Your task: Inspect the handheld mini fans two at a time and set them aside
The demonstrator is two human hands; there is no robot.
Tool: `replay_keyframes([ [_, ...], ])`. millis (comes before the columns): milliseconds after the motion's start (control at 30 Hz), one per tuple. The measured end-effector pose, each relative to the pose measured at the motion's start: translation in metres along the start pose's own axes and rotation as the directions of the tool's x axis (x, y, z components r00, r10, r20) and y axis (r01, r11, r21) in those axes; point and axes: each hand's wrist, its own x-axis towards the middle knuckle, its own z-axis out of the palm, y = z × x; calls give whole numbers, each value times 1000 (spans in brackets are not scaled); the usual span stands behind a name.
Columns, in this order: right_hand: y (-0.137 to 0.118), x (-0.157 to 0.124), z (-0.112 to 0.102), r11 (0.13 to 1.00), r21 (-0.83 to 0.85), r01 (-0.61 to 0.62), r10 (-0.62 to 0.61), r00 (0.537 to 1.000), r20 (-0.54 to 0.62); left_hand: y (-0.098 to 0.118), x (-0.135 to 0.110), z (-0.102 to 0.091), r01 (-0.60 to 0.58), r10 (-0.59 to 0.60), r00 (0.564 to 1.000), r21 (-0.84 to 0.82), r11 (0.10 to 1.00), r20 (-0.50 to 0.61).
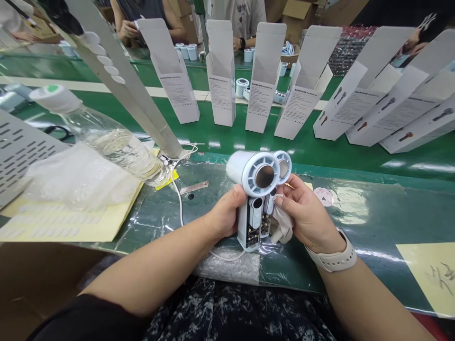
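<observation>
My left hand is wrapped around a light blue handheld fan, upright on the bench, its round vented head facing me and its handle showing a dark panel with a button piece. A second light blue handheld fan stands close behind it, partly hidden. My right hand pinches a crumpled whitish cloth against the side of the second fan. Whether the right fingers also grip that fan, I cannot tell.
A row of several open white boxes stands on the green belt. At left are a water bottle, a slanted metal post and a sticker sheet. A white cable crosses the bench. Co-workers are opposite.
</observation>
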Motion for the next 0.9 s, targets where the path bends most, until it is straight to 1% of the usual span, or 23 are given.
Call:
replay_keyframes([
  [133,-3,0,-3,998,49,-41,40,999,17,2,2,2,18,-18,1000,-11,1000,-5],
  [267,-12,-1,-7,988,112,-102,89,990,111,9,4,6,9,-9,1000,-34,999,-28],
  [367,-18,-1,-8,983,154,-100,77,986,150,14,5,10,9,-10,1000,-59,998,-24],
  [533,-22,-3,-4,984,175,-45,24,992,122,21,6,13,39,-42,998,-70,997,-38],
  [633,-23,-3,-8,991,133,23,-33,997,75,22,7,10,53,-57,997,-85,995,-44],
  [767,-24,1,-26,988,83,131,-127,990,-55,18,8,2,55,-60,998,-128,990,-34],
  [833,-25,4,-36,978,50,201,-194,974,-113,16,9,-2,52,-58,998,-148,988,-33],
  [867,-25,6,-40,969,10,248,-244,959,-143,16,10,-3,53,-60,998,-154,987,-37],
  [900,-24,7,-42,953,-68,296,-304,937,-173,16,10,-4,53,-60,997,-156,986,-42],
])
